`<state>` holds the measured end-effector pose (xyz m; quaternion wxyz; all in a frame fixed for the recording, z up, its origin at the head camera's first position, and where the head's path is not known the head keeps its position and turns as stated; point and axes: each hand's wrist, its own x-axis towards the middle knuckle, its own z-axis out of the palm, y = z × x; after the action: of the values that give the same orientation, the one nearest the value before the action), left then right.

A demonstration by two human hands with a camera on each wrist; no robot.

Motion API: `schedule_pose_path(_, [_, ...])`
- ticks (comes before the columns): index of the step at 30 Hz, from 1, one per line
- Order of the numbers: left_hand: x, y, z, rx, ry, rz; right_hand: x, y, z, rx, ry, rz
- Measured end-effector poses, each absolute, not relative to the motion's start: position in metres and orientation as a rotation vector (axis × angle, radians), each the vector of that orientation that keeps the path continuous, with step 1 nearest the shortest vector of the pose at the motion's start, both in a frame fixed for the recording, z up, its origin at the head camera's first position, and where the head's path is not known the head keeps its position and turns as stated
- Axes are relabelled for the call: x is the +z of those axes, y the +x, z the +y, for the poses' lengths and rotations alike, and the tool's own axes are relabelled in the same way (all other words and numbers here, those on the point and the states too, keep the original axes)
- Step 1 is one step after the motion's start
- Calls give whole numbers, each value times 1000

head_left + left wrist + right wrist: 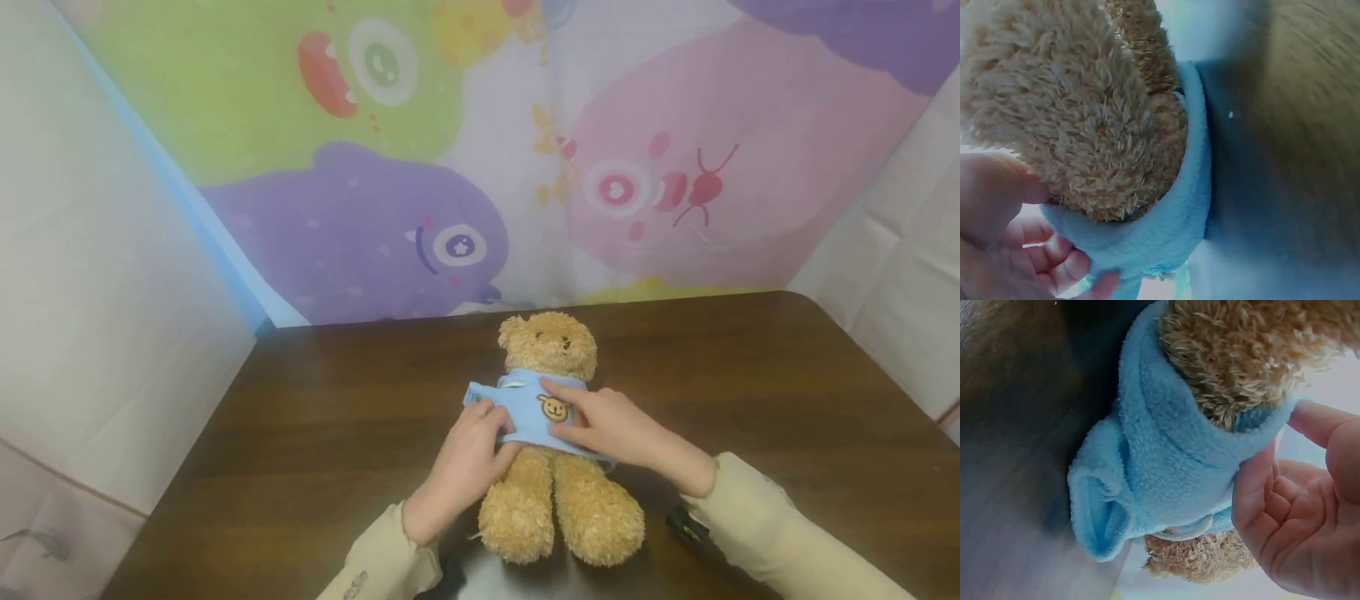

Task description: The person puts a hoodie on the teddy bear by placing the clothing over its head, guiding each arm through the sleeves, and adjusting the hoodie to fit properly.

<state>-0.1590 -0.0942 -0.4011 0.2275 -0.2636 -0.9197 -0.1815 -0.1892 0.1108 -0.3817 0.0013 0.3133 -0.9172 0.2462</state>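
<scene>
One teddy bear (551, 348) lies on its back on the brown table (360, 408), wearing a blue shirt (527, 418) with a bear-face badge (555, 408). The left hand (467, 454) grips the shirt's side near a sleeve (482, 392), fingers curled; the right hand (618, 427) rests thumb and forefinger, spread apart, around the badge. Behind hangs a cartoon cloth (517, 158).

Your teddy bear (532, 473) is shaggy, matt plush, its shirt (528, 421) fuzzy, fleece-like cloth; your desk (360, 400) looks like smooth, faintly glossy wood.
</scene>
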Motion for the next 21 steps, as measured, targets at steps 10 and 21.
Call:
schedule_pose_path(10, [-394,-157,-100,-715,-876,-2626,-366,-190,93,502,1121,-2670])
schedule_pose_path(21, [-389,-177,-123,-1341,-443,-2609,-373,-199,80,564,1055,-2599])
